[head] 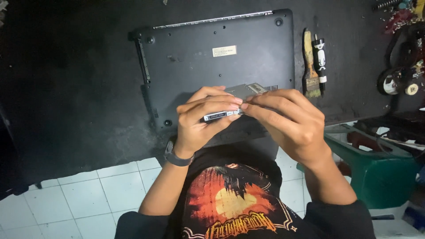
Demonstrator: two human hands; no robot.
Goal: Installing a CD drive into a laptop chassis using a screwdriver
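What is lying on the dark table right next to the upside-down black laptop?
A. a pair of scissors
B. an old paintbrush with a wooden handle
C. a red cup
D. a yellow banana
B: an old paintbrush with a worn wooden handle lies on the dark table just beside the upside-down black laptop, next to a small black-and-white tool; no scissors, banana or cup show there.

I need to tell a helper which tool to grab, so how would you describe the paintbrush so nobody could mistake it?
Start at the dark laptop lying bottom-up on the black table, beyond the left hand and right hand holding a flat grey drive. Just right of the laptop's edge lie two slim things side by side. The paintbrush is nearer the laptop: worn wooden handle, frayed pale bristles, unlike the black-and-white pen-shaped tool beside it.
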